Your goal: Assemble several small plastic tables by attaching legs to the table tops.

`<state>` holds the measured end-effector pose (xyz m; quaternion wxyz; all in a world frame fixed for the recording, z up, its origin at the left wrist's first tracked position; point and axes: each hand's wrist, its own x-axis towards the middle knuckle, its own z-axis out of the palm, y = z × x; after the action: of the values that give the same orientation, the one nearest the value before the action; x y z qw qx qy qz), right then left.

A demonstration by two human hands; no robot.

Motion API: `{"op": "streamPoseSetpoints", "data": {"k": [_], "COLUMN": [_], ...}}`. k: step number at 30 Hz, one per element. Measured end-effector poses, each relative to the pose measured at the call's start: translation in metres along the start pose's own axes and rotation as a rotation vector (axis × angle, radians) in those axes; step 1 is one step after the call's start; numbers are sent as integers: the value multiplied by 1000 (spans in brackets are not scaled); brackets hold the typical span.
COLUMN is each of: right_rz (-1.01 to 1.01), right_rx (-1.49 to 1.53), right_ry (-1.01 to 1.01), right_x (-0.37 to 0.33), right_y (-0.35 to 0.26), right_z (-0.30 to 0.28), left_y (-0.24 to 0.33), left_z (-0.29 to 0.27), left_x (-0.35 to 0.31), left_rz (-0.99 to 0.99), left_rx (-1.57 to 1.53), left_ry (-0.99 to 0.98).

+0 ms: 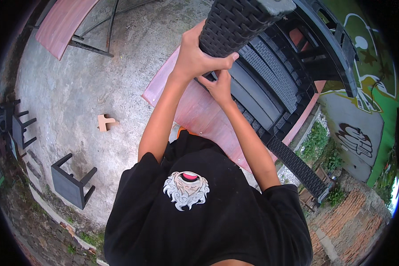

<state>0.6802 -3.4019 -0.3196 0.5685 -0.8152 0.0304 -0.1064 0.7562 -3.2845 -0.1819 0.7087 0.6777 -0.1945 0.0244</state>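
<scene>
An upturned black plastic chair or bench [264, 75] with a woven pattern lies on a reddish wooden tabletop [204, 122] in front of me. One thick woven-pattern leg [228, 27] rises toward me at the top of the view. My left hand [197, 57] is wrapped round this leg near its lower part, with the thumb along the near side. Just below it, my right hand [221, 88] is closed, its thumb and fingers drawn together near the leg's base. Whatever those fingers hold is hidden.
Another woven leg [297, 166] sticks out to the right. On the concrete floor at left are a small brown cardboard piece [106, 123] and an upturned dark stool [71, 186]. A second reddish table [66, 24] stands far left; a painted wall [363, 111] is at right.
</scene>
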Motion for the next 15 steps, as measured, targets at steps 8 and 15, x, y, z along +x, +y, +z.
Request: {"op": "streamPoseSetpoints", "data": {"k": [8, 15], "right_rz": [-191, -26], "right_rx": [-43, -431], "right_ry": [-4, -707], "right_x": [-5, 39], "right_y": [13, -20], "right_z": [-5, -77], "left_y": [-11, -12], "left_z": [5, -2], "left_x": [-22, -26], "left_rz": [234, 107], "left_rx": [32, -19], "left_ry": [125, 125]}}
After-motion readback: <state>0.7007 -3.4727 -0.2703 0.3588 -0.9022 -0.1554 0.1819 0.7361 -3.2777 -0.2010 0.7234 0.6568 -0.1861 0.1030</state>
